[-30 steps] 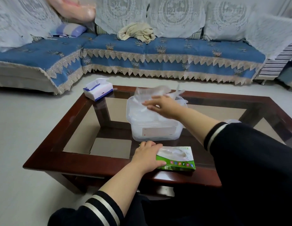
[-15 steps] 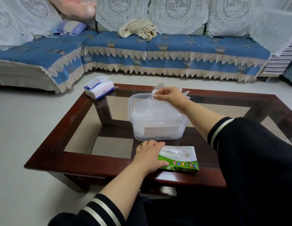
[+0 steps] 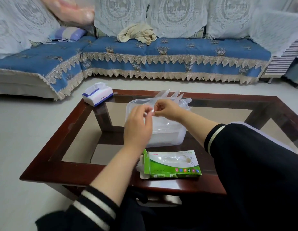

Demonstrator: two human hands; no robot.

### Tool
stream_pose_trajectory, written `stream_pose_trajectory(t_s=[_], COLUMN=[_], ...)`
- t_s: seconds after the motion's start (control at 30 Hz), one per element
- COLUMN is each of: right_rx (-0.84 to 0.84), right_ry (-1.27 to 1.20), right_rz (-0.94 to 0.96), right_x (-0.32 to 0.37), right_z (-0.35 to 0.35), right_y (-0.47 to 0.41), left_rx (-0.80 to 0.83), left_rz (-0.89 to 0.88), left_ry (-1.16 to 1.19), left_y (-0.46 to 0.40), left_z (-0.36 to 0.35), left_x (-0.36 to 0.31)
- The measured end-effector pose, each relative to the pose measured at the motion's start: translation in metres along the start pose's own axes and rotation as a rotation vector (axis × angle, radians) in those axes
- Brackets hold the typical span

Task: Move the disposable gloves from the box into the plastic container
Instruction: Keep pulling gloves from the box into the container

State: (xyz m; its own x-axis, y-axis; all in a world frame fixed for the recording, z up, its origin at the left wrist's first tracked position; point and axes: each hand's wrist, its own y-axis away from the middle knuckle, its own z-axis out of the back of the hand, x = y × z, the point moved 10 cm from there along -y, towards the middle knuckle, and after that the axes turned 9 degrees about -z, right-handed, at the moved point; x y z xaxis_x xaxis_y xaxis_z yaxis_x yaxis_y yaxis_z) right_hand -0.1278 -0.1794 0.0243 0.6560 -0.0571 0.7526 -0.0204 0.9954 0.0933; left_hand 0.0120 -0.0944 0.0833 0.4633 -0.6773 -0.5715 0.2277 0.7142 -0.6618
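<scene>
A clear plastic container [image 3: 168,137] stands in the middle of the coffee table. Over its rim my right hand [image 3: 166,110] pinches a thin transparent disposable glove [image 3: 171,97], whose fingers point up and away behind the hand. My left hand [image 3: 138,126] is raised beside it, fingertips meeting the same glove at its near edge. The green and white glove box [image 3: 171,165] lies on the table's near rail, its left end flap open and a bit of clear glove showing there. More clear film lies inside the container.
The dark wooden coffee table [image 3: 61,139] has glass panels. A blue and white tissue pack [image 3: 97,95] sits at its far left corner. A blue-covered sofa [image 3: 161,55] with a beige cloth runs behind. Pale floor surrounds the table.
My left hand has left the glove box and risen to the glove over the container. My right hand still holds the glove, now lower and nearer the left hand.
</scene>
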Motion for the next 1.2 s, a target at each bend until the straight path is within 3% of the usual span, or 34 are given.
stream_pose_trajectory(t_s=[0.1,0.23,0.27,0.33,0.43,0.53,0.6,0.8,0.87,0.97,1.2], right_rx=[-0.005,-0.063,-0.112,-0.160,0.004,0.241,0.291,0.389,0.431,0.340,-0.064], right_ry=[-0.278,-0.561,-0.501,-0.113,0.532,0.721,0.785,0.608,0.590,0.596,0.428], right_rz=[-0.035,-0.091,-0.101,-0.070,-0.104,-0.358,-0.443,-0.713,-0.697,-0.556,-0.311], right_x=[-0.006,-0.012,-0.017,-0.010,-0.008,-0.042,-0.057,-0.089,-0.092,-0.076,-0.019], right_z=[0.003,0.011,0.018,0.026,0.016,0.000,-0.009,-0.027,-0.030,-0.019,0.038], right_y=[-0.006,-0.009,-0.010,-0.005,0.001,0.006,0.002,0.008,0.006,0.003,0.035], left_rx=[0.496,0.834,0.891,0.953,1.053,1.122,1.156,1.290,1.345,1.288,0.959], left_rz=[0.293,0.245,0.234,0.227,0.220,0.235,0.257,0.320,0.325,0.327,0.047], left_ry=[-0.116,-0.197,-0.210,-0.252,-0.321,-0.387,-0.432,-0.574,-0.582,-0.547,-0.713], left_y=[-0.031,-0.028,-0.025,-0.019,-0.012,-0.010,-0.009,0.002,0.007,-0.001,-0.044], left_z=[-0.057,-0.103,-0.116,-0.122,-0.131,-0.137,-0.135,-0.129,-0.129,-0.122,-0.074], left_x=[0.056,0.077,0.080,0.088,0.099,0.108,0.113,0.134,0.135,0.122,0.062])
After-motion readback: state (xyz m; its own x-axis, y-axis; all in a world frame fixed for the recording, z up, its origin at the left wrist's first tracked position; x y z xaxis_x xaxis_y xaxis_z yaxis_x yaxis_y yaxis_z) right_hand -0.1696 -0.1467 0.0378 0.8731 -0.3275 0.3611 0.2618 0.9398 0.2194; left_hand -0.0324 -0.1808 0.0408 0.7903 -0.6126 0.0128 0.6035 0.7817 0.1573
